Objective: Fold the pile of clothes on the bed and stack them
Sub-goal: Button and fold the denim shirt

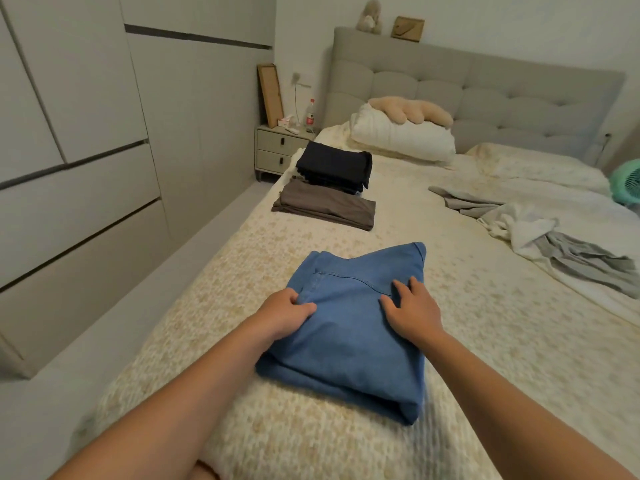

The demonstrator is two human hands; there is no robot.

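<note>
Left hand (287, 315) pinches folded jeans (349, 334) edge, right hand (410, 315) lies flat w/ fingers spread, prob. squaring bundle before stacking.

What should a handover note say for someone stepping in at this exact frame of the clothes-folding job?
Left hand: on the left edge of the folded blue jeans, fingers curled on the denim.
Right hand: lies open, flat on the jeans.
Jeans lie folded on the bed, near the person.
Done: a dark folded stack sits near the pillow, a folded brown garment just in front of it.
Left: put the jeans with the stack; fold the loose grey and white clothes on the right side.
</note>
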